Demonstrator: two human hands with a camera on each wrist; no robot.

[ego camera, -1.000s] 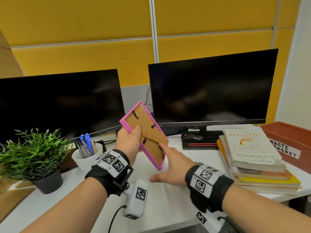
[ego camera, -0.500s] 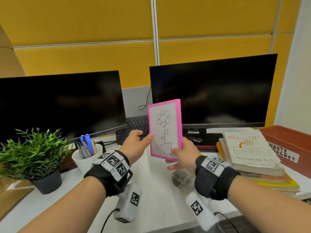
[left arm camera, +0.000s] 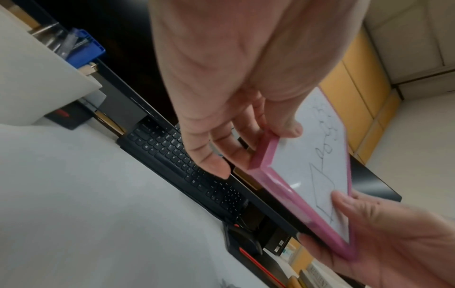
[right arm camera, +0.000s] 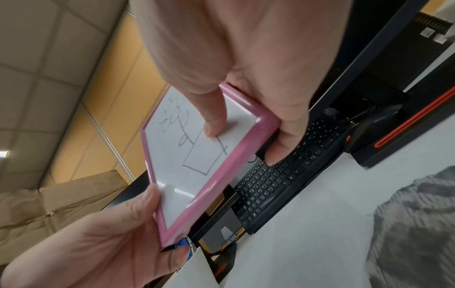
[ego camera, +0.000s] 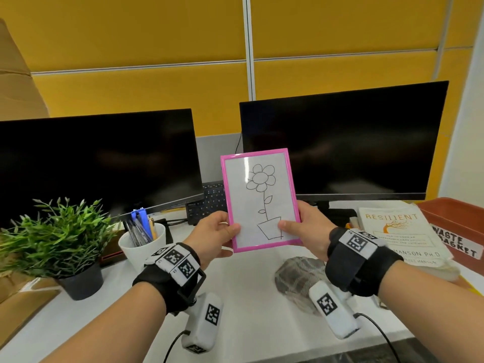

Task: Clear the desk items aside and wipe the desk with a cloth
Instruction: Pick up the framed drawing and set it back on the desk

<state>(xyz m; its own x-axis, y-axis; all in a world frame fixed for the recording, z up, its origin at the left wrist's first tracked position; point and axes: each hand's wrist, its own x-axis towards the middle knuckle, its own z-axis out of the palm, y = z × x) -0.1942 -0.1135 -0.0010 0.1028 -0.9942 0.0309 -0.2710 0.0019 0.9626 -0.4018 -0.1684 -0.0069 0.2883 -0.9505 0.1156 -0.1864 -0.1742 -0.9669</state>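
Note:
A pink picture frame (ego camera: 259,197) with a drawn potted flower faces me, held upright above the white desk (ego camera: 251,297). My left hand (ego camera: 217,233) grips its lower left edge, thumb on the front and fingers behind. My right hand (ego camera: 305,227) grips the lower right edge the same way. The left wrist view shows the picture frame (left arm camera: 317,175) pinched by the left hand (left arm camera: 246,140); the right wrist view shows the picture frame (right arm camera: 197,155) under the right hand's thumb (right arm camera: 214,120). A crumpled grey cloth (ego camera: 296,279) lies on the desk below my right wrist.
Two dark monitors (ego camera: 340,142) stand at the back, with a black keyboard (ego camera: 209,203) between them. A potted plant (ego camera: 57,242) and a white pen cup (ego camera: 142,244) are at the left. A stack of books (ego camera: 400,234) and a red waste basket (ego camera: 458,226) are at the right.
The frame was turned from its brown back to its drawn front and brought upright. My right hand moved from under the frame to grip its right edge.

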